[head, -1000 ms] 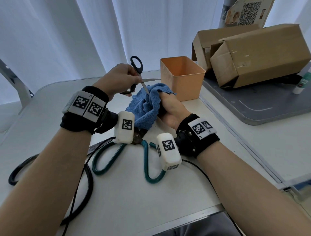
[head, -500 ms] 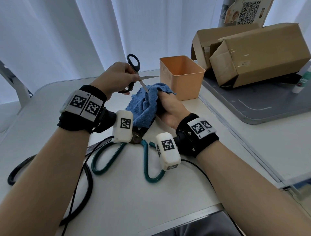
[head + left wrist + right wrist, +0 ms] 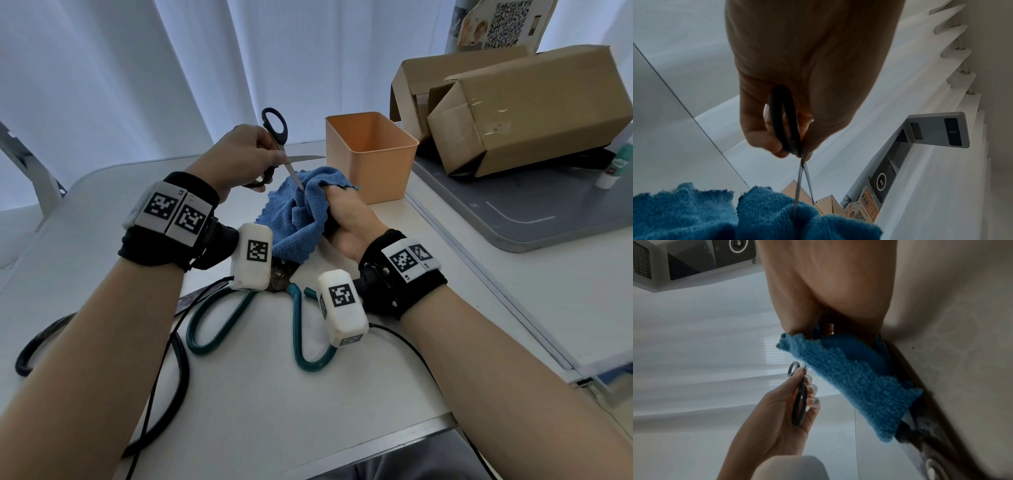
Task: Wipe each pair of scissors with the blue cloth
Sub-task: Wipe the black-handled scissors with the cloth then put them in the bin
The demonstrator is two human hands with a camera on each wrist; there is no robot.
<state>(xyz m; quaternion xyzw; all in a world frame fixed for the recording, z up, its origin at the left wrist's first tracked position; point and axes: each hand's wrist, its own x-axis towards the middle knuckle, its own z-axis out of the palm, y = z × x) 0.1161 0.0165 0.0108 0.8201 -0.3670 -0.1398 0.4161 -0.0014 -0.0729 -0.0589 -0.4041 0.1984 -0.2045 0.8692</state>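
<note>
Above the white table (image 3: 274, 394), the left hand (image 3: 236, 154) grips open black-handled steel scissors (image 3: 279, 150), one blade slanting down-right into the blue terry cloth (image 3: 301, 212) bunched in the right hand (image 3: 346, 219).

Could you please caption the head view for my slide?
Left hand holds open black scissors; right hand wipes one blade with blue cloth.

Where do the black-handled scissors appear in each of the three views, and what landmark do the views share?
Head: upper centre, black-handled scissors held by the left hand, blades open, one tip at the blue cloth.
Left wrist: centre, handle under the fingers, blades running down into the cloth.
Right wrist: lower centre-left, handles in the left hand.
Shared landmark: the blue cloth, gripped by the right hand.
</note>
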